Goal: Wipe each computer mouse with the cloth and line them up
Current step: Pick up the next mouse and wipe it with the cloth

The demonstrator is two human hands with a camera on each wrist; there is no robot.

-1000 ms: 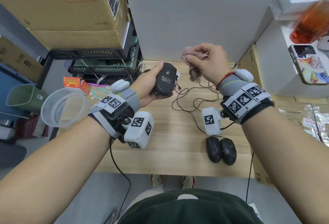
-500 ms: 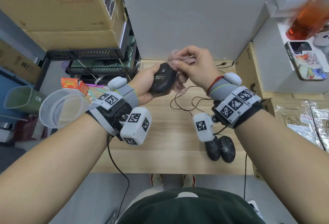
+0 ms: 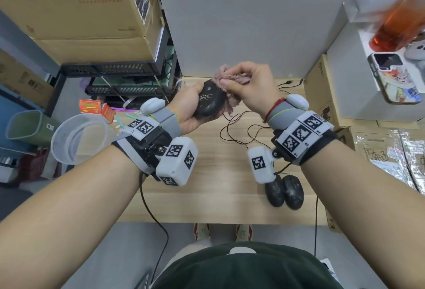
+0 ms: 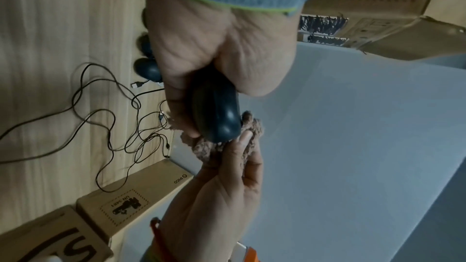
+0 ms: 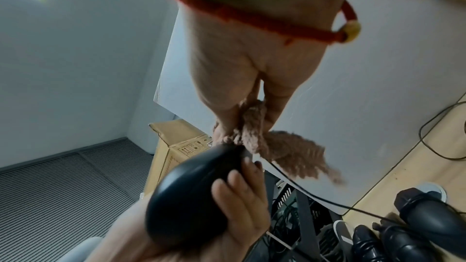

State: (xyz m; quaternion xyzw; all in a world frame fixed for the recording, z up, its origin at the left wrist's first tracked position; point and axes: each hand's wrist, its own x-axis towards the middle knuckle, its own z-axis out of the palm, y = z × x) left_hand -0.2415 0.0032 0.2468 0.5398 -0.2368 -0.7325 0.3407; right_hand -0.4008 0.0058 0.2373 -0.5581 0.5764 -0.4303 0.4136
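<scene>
My left hand (image 3: 190, 109) grips a black wired mouse (image 3: 210, 101) above the far part of the wooden table (image 3: 207, 185), its underside with a label turned up. My right hand (image 3: 248, 88) pinches a fluffy pink-brown cloth (image 3: 232, 82) and presses it on the mouse's far end. In the left wrist view the mouse (image 4: 216, 111) juts from my fist into the cloth (image 4: 221, 146). The right wrist view shows the cloth (image 5: 277, 152) hanging beside the mouse (image 5: 191, 190). Two black mice (image 3: 284, 191) lie side by side near the table's front right.
Thin black cables (image 3: 239, 132) loop over the middle of the table. Cardboard boxes (image 3: 322, 95) stand at the right edge, a white box with a phone (image 3: 395, 77) beyond. A clear tub (image 3: 78, 139), a green bin (image 3: 25, 128) and a shelf rack (image 3: 128, 82) are off the table's left.
My right hand has brought the cloth from beside the mouse onto its far end. My left hand has tilted the mouse toward the cloth.
</scene>
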